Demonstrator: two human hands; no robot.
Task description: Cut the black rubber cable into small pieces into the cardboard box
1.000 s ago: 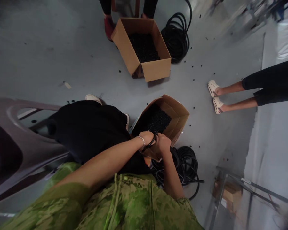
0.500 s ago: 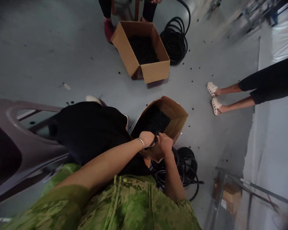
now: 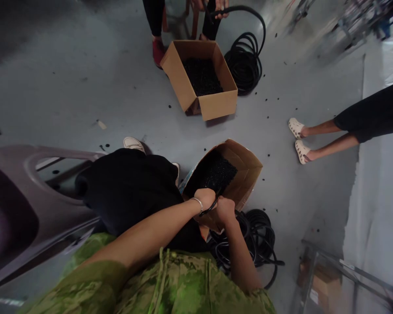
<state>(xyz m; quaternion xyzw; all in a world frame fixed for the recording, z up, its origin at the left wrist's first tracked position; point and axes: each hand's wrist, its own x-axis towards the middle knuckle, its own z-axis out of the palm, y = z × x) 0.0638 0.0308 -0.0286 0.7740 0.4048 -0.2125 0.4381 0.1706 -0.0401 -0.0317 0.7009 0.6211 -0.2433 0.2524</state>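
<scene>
My left hand point(image 3: 205, 199), with a bracelet at its wrist, is closed over the near edge of a cardboard box. A thin curved black handle point(image 3: 208, 209) sticks out below its fingers; the rest of that tool is hidden. Close against it, my right hand point(image 3: 225, 209) is closed too, with a bit of black hose showing between the hands. Many small black pieces point(image 3: 219, 172) fill part of the open box point(image 3: 247, 174) under my hands. Beneath my right forearm lies a loose coil of black hose point(image 3: 260, 233) on the floor.
Ahead stands a second cardboard box point(image 3: 219, 107) of black pieces, beside another hose coil point(image 3: 244, 65). A person's hands point(image 3: 221, 8) hold that hose. Another person's feet in clogs point(image 3: 299, 139) are at right. A grey plastic chair point(image 3: 16, 174) is at left; a metal frame point(image 3: 347, 266) lower right.
The whole view has shifted slightly, so everything sits lower and further right. My hands stay together over the box. The other person's hands and raised hose show more fully.
</scene>
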